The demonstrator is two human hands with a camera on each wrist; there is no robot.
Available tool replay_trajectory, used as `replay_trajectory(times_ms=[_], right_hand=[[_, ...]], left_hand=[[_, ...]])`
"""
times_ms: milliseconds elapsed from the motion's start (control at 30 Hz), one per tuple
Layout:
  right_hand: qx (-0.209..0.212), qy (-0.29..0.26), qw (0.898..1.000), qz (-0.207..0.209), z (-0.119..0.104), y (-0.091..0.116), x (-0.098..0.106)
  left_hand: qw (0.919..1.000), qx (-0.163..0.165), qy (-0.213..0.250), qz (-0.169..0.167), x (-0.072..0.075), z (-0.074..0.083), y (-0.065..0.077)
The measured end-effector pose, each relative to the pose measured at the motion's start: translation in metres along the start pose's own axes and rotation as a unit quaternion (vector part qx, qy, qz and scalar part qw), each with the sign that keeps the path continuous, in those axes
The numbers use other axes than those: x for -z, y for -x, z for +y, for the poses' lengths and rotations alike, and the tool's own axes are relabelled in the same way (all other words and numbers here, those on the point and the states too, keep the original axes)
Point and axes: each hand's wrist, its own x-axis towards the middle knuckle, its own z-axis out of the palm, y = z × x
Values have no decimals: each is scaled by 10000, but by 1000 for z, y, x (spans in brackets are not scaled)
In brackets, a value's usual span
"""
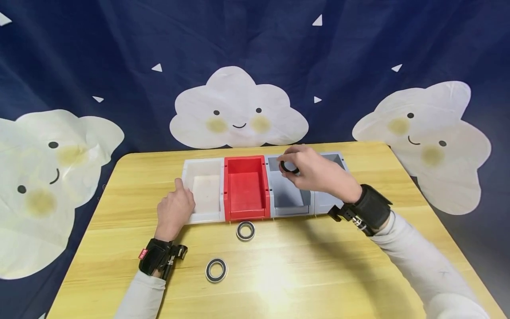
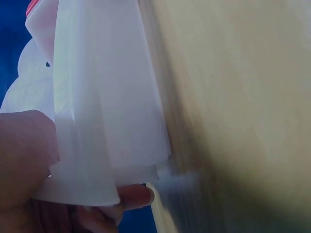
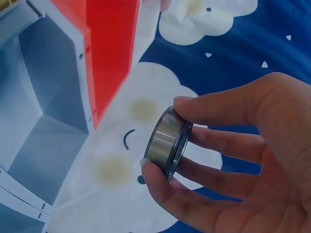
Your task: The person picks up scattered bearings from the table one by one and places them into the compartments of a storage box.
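My right hand (image 1: pixel 316 170) pinches a ball bearing (image 3: pixel 167 141) by its rim, thumb on one side and fingertips on the other. In the head view this hand is over the third bin, a blue-grey one (image 1: pixel 292 209), with the bearing above the bin's inside. At the left end of the row, my left hand (image 1: pixel 175 209) grips the outer side wall of the white bin (image 1: pixel 206 217). The left wrist view has its thumb and fingers on either side of that wall (image 2: pixel 129 97).
A red bin (image 1: pixel 248 214) joins the white and blue-grey ones, and another grey bin (image 1: pixel 323 200) ends the row, partly behind the right arm. Two more bearings lie on the wooden table (image 1: pixel 131 212), one near the red bin (image 1: pixel 240 231), another closer (image 1: pixel 209 270). A cloud-print curtain (image 1: pixel 239 40) hangs behind.
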Motion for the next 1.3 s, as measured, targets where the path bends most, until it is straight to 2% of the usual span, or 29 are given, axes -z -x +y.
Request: replay_trajectory(times_ms=[333,700,900,1300], right_hand=[[-605,-222,9970,-425,18,-15,-20],[-872,-291,9934,-690,43,-20,-53],[-901,-266,9913,-920,50,-20,-67],[-760,-94,9942,-756,60,-20,-93]], left_hand=[[9999,4,-1,108,0,-5,1],[10000,46,38,48,-1,-2,-1],[10000,39,18,7,0,1,0],[9999,36,109,113,0,2,-1]])
